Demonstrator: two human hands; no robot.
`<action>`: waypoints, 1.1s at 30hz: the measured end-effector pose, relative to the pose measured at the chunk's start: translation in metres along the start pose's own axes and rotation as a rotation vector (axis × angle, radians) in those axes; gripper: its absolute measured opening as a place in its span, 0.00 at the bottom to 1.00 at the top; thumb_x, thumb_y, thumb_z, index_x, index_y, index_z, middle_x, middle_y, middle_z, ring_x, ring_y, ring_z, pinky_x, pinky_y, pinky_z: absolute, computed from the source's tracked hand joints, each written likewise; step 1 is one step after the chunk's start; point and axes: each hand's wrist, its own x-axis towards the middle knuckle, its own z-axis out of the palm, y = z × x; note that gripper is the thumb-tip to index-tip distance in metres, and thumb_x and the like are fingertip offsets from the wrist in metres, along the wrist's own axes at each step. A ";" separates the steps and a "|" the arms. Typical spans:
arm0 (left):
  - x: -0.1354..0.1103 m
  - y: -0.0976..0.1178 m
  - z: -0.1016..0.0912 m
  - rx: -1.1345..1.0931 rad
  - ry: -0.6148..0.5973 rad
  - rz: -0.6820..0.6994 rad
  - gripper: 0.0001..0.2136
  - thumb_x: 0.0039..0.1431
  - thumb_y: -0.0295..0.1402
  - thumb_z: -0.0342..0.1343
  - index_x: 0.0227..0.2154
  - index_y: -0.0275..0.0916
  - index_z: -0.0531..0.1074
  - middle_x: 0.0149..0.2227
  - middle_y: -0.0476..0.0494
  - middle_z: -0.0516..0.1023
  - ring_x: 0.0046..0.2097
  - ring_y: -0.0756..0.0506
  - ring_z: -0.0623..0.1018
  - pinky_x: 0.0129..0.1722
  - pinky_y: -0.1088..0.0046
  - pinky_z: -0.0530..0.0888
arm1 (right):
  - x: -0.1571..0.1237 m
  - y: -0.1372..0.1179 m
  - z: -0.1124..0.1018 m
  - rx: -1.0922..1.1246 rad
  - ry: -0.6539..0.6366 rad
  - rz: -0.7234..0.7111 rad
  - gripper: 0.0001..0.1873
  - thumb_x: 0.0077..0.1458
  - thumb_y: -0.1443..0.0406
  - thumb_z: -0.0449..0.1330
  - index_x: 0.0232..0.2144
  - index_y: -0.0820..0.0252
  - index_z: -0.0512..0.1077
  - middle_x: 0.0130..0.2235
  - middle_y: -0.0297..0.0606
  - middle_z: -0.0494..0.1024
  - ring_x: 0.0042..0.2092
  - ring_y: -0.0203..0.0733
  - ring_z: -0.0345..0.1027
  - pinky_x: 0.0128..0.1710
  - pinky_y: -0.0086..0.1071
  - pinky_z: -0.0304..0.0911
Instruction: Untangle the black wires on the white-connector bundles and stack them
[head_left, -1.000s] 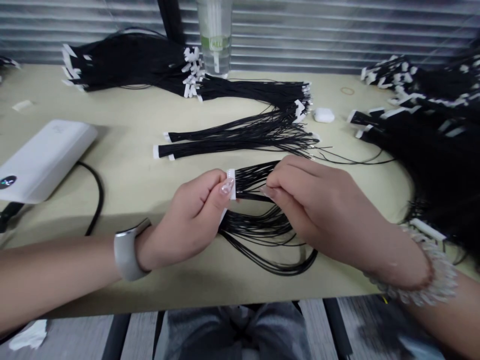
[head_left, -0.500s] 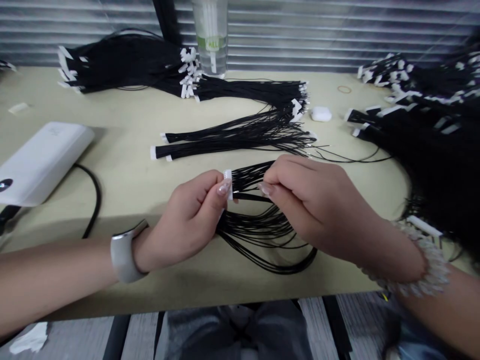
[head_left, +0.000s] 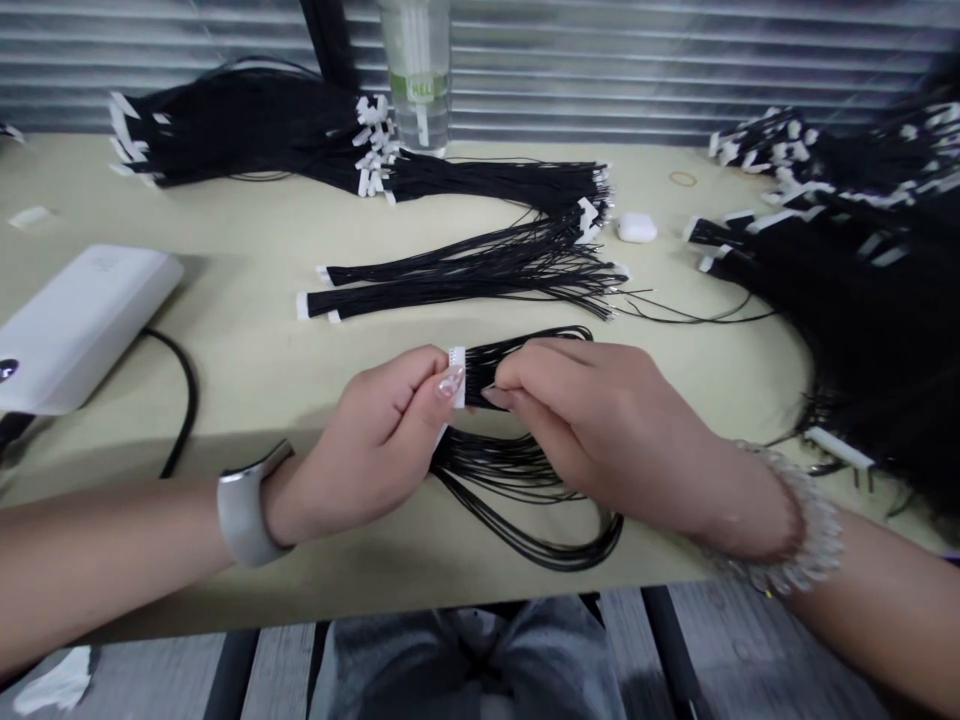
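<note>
My left hand [head_left: 394, 430] pinches a white connector housing [head_left: 458, 378] between thumb and fingers, held upright over the table. Many thin black wires [head_left: 491, 360] run out of the housing's right side. Close to that side, my right hand [head_left: 600, 425] has its thumb and forefinger pressed together on a black wire; the wire's tip is hidden by the fingers. Below the hands the same black wires [head_left: 517, 465] curve round in a loop. Just beyond lies a row of loose wire bundles [head_left: 435, 295] with white connectors at their left ends.
A thick pile of black wire harnesses [head_left: 892, 320] covers the right side. Another stack [head_left: 247, 130] lies at the back left beside a clear bottle [head_left: 418, 90]. A white power bank [head_left: 90, 320] with a black cable sits at left. A small white case [head_left: 636, 227] lies behind my right hand.
My right hand has moved left and slightly down, bringing its pinch nearer the connector housing. My left hand keeps its hold almost in place.
</note>
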 end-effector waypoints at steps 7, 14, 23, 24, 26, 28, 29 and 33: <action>0.002 -0.002 0.001 -0.006 -0.006 -0.008 0.15 0.62 0.36 0.39 0.21 0.38 0.58 0.20 0.52 0.59 0.22 0.54 0.59 0.21 0.77 0.60 | 0.002 -0.003 0.003 0.038 0.030 -0.001 0.14 0.58 0.66 0.46 0.28 0.64 0.69 0.26 0.33 0.70 0.29 0.31 0.63 0.28 0.26 0.54; 0.001 -0.001 0.000 -0.013 0.037 -0.073 0.16 0.63 0.36 0.38 0.21 0.37 0.59 0.20 0.52 0.60 0.23 0.54 0.61 0.20 0.77 0.59 | -0.001 0.012 -0.006 0.043 -0.059 0.059 0.08 0.54 0.69 0.52 0.29 0.60 0.71 0.25 0.28 0.70 0.27 0.27 0.61 0.28 0.24 0.53; 0.003 -0.002 0.001 -0.027 0.041 -0.089 0.15 0.63 0.36 0.38 0.22 0.38 0.59 0.21 0.52 0.63 0.23 0.53 0.62 0.22 0.77 0.61 | -0.001 0.013 -0.008 -0.083 -0.078 0.044 0.12 0.55 0.65 0.51 0.26 0.58 0.72 0.26 0.33 0.68 0.29 0.31 0.60 0.27 0.27 0.53; 0.003 -0.002 0.002 -0.018 0.046 -0.087 0.15 0.63 0.36 0.38 0.21 0.38 0.59 0.21 0.52 0.63 0.23 0.53 0.62 0.22 0.77 0.61 | -0.002 0.014 -0.013 -0.064 -0.056 0.024 0.11 0.55 0.65 0.51 0.27 0.58 0.72 0.26 0.32 0.68 0.29 0.30 0.60 0.28 0.26 0.54; 0.002 -0.001 0.002 -0.017 0.054 -0.089 0.15 0.63 0.35 0.38 0.21 0.38 0.59 0.21 0.52 0.62 0.23 0.53 0.62 0.22 0.78 0.61 | -0.004 0.016 -0.022 0.009 0.034 -0.016 0.07 0.54 0.65 0.53 0.30 0.59 0.71 0.25 0.31 0.68 0.28 0.29 0.59 0.28 0.25 0.55; 0.001 -0.001 0.002 -0.033 0.054 -0.086 0.15 0.63 0.35 0.38 0.21 0.38 0.58 0.20 0.52 0.61 0.23 0.53 0.62 0.22 0.78 0.60 | -0.005 0.015 -0.026 0.051 0.141 -0.062 0.08 0.52 0.62 0.56 0.34 0.60 0.70 0.28 0.33 0.69 0.29 0.29 0.60 0.29 0.25 0.56; 0.001 -0.001 0.002 -0.042 0.045 -0.079 0.14 0.63 0.34 0.38 0.21 0.38 0.57 0.21 0.53 0.61 0.23 0.53 0.62 0.22 0.78 0.61 | -0.004 0.013 -0.026 0.023 0.171 -0.088 0.12 0.51 0.60 0.57 0.36 0.61 0.70 0.30 0.35 0.69 0.31 0.31 0.60 0.30 0.27 0.56; 0.002 -0.001 0.002 -0.073 -0.054 -0.064 0.12 0.62 0.35 0.40 0.25 0.37 0.60 0.25 0.51 0.64 0.27 0.53 0.63 0.27 0.77 0.64 | 0.000 0.003 -0.012 -0.267 0.082 -0.197 0.18 0.54 0.56 0.52 0.44 0.60 0.67 0.35 0.39 0.68 0.36 0.39 0.59 0.34 0.33 0.55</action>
